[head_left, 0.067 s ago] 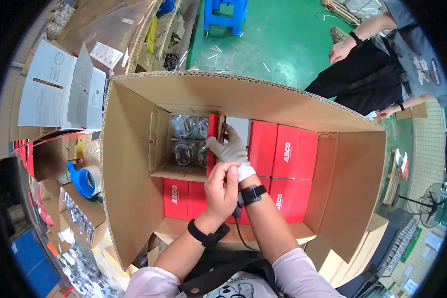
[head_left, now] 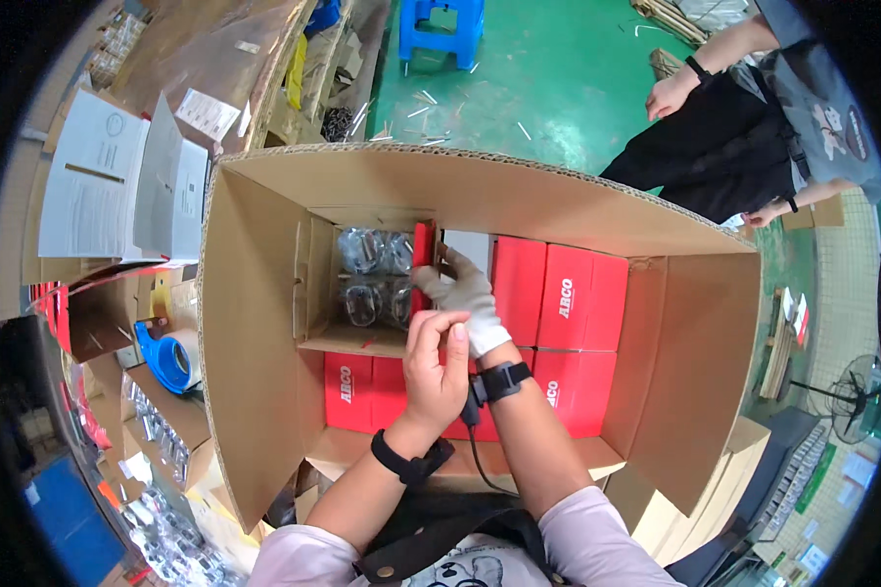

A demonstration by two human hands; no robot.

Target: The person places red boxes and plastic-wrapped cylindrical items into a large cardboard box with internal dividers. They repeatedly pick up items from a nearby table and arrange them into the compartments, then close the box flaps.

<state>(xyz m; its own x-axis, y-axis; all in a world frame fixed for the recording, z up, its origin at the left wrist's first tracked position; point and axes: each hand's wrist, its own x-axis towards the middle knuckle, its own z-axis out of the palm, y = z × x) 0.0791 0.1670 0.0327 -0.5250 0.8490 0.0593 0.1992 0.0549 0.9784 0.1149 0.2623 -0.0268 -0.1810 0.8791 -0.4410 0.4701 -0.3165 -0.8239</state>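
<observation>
Right hand: gloved, fingers curled against the edge of a red box standing at the carton's far side.
Left hand: bare, pinching the glove cuff.
Left of box: open compartment with bagged metal parts.
Right: more red boxes.

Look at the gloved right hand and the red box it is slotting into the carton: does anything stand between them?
Nothing visible does. The right hand already touches the red box, beside the bagged metal parts. The left hand rests at its cuff.
</observation>
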